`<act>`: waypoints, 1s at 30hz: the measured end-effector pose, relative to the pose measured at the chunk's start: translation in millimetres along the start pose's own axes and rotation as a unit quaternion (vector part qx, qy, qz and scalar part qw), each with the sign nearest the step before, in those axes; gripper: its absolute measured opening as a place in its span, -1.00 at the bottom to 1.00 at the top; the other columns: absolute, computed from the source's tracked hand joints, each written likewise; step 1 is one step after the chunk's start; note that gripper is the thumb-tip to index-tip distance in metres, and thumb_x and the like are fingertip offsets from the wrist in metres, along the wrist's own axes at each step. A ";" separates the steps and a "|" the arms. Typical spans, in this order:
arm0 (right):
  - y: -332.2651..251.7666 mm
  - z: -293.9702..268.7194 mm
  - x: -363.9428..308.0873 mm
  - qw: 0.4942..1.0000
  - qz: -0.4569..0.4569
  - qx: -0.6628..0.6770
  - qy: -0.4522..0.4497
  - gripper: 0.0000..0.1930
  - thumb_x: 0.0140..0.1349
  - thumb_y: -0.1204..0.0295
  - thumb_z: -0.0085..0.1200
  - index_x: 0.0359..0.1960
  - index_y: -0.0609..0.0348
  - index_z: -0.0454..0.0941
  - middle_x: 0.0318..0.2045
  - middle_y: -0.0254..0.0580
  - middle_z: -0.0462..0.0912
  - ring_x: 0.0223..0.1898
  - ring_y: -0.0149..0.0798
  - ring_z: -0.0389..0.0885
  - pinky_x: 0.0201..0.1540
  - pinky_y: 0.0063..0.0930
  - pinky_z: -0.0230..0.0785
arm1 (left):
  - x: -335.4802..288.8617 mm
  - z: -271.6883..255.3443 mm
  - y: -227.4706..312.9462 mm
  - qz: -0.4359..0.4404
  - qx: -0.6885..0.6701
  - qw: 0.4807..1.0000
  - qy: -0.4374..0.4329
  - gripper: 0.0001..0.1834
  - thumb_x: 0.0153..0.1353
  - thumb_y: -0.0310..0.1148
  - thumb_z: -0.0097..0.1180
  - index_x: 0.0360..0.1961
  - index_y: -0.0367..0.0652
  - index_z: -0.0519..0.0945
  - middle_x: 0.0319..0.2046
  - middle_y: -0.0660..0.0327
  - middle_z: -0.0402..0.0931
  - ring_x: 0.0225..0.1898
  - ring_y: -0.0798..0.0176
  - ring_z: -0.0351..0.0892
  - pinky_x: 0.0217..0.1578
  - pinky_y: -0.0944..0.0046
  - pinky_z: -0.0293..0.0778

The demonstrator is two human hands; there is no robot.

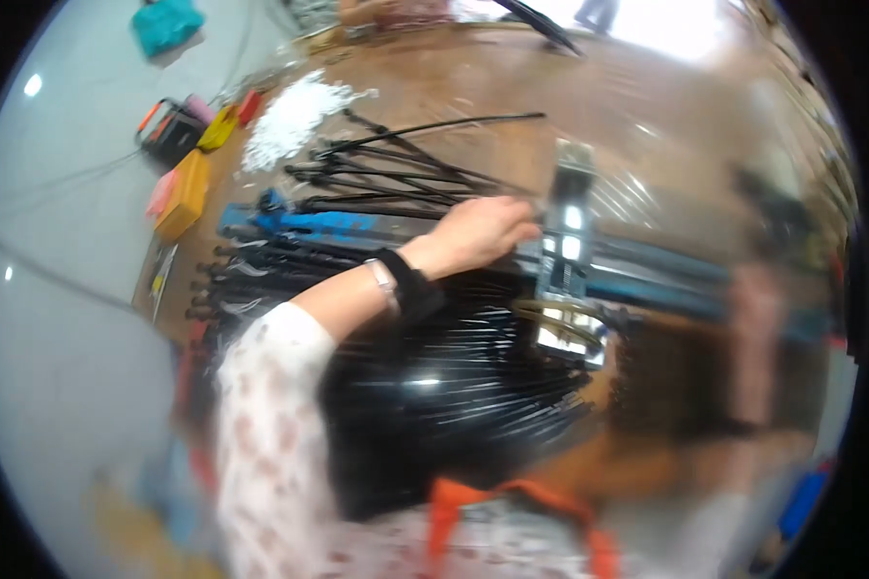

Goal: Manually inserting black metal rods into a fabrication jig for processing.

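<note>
My left hand (pixel 483 232), with a black band and a bracelet at the wrist, reaches across the middle of the table. Its fingers are curled together beside an upright-lying shiny metal fixture (pixel 568 217); what they hold, if anything, is hidden. Several thin black rods (pixel 406 179) lie loosely fanned just beyond this hand. Below the forearm spreads a large bundle of black rods in clear plastic sleeves (pixel 454 386). On the right, my right hand (pixel 761 289) is smeared by motion, and its fingers cannot be made out. A dark blurred shape (pixel 772 198) shows just above it.
A heap of small white pieces (pixel 294 121) lies at the table's far left. A yellow box (pixel 183 196) and a black-and-orange case (pixel 171 133) stand near the left edge. Blue strips (pixel 647 275) cross the brown table (pixel 647 106). A teal bag (pixel 166 26) is on the floor.
</note>
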State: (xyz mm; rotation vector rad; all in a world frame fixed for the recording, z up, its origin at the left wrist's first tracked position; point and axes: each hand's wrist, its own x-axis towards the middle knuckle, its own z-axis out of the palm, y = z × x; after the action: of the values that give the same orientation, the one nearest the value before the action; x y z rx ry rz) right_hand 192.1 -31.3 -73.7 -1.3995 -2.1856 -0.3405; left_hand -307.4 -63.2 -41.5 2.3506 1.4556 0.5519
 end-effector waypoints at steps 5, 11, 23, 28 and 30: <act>-112.9 -13.7 -9.1 0.981 -0.135 0.139 0.019 -0.75 0.05 0.54 0.28 -0.18 0.18 0.64 -0.36 -0.22 0.68 -0.19 -0.11 0.61 -0.17 -0.23 0.34 | -0.4 19.6 10.1 -0.056 0.154 0.986 0.039 -0.81 0.35 -0.21 0.03 -0.31 -0.08 0.51 -0.50 0.00 0.60 -0.37 -0.16 0.64 -0.41 -0.13 0.49; -128.2 -6.0 -29.0 0.981 -0.087 0.175 -0.003 -0.77 0.14 0.38 0.27 -0.17 0.12 0.63 -0.52 -0.29 0.56 -0.37 -0.18 0.47 -0.25 -0.29 0.22 | 11.9 17.2 33.0 -0.027 0.123 0.991 0.042 -0.80 0.38 -0.22 0.00 -0.26 -0.11 0.51 -0.47 -0.06 0.60 -0.34 -0.23 0.60 -0.37 -0.14 0.47; -156.9 54.2 -24.9 0.897 -0.032 0.439 -0.042 -0.80 0.24 0.38 0.19 -0.15 0.15 0.55 -0.26 -0.09 0.61 -0.18 0.04 0.56 -0.12 -0.15 0.40 | 3.1 31.5 4.0 -0.021 0.173 0.981 0.080 -0.82 0.36 -0.30 0.02 -0.17 -0.14 0.58 -0.41 -0.10 0.59 -0.33 -0.27 0.56 -0.34 -0.15 0.43; -116.4 35.4 -25.6 0.961 0.044 0.204 -0.183 -0.51 0.10 -0.08 0.26 -0.36 0.16 0.55 -0.50 -0.09 0.59 -0.37 0.00 0.60 -0.25 -0.13 0.43 | 6.8 35.6 -3.5 0.077 0.221 0.965 0.116 -0.90 0.33 -0.37 0.05 -0.22 -0.15 0.54 -0.45 0.00 0.55 -0.40 -0.13 0.56 -0.39 -0.04 0.45; -64.2 15.4 -44.2 0.985 0.073 0.007 -0.157 -0.43 -0.01 -0.16 0.29 -0.43 0.16 0.52 -0.53 -0.08 0.55 -0.42 0.00 0.56 -0.31 -0.15 0.40 | 3.1 23.1 -14.0 0.142 0.280 0.938 0.147 -0.95 0.30 -0.40 0.06 -0.27 -0.12 0.52 -0.50 0.06 0.49 -0.45 -0.07 0.54 -0.44 0.01 0.44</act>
State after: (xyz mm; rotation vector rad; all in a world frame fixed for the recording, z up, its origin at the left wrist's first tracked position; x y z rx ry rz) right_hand 144.7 -86.0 -106.6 -1.6896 -2.3040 -0.0530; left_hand -305.9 -56.0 -67.7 3.0711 1.5644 0.6508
